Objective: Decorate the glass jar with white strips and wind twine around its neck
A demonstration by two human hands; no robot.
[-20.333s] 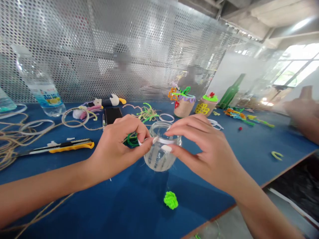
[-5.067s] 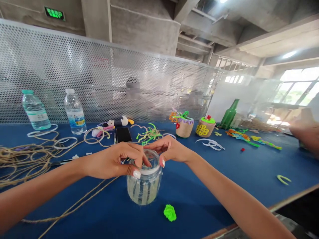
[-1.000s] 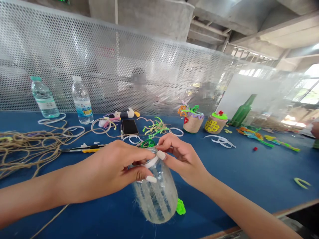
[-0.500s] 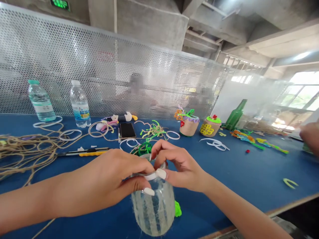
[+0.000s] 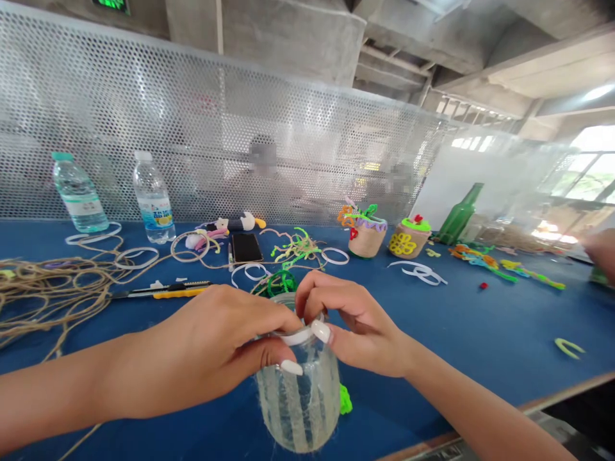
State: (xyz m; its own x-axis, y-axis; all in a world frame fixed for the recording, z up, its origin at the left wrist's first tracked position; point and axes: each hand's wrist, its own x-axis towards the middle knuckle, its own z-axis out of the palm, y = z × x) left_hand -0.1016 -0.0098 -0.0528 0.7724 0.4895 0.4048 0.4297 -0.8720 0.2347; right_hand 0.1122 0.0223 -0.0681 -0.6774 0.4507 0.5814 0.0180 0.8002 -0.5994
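Observation:
A clear glass jar (image 5: 300, 410) stands upright at the table's front, with whitish vertical strips and fine fibres stuck round its side. A white strip (image 5: 296, 337) runs along the outside of its rim. My left hand (image 5: 230, 352) grips the jar at the left of the rim, thumb outside and fingers over the mouth. With thumb and fingertips, my right hand (image 5: 358, 323) pinches the rim and the strip's right end. Fingers hide part of the mouth. A bright green fuzzy piece (image 5: 344, 399) lies just right of the jar.
Jute twine (image 5: 57, 294) is heaped at left beside a yellow utility knife (image 5: 180, 292). Behind are two water bottles (image 5: 156, 205), a phone (image 5: 246, 248), green pipe cleaners (image 5: 283, 282) and two decorated pots (image 5: 368, 240). A green bottle (image 5: 461, 214) and another person's hand (image 5: 600, 253) are at right.
The view has shifted slightly. My right thumb sits a little further right along the rim; my left hand keeps its hold on the jar.

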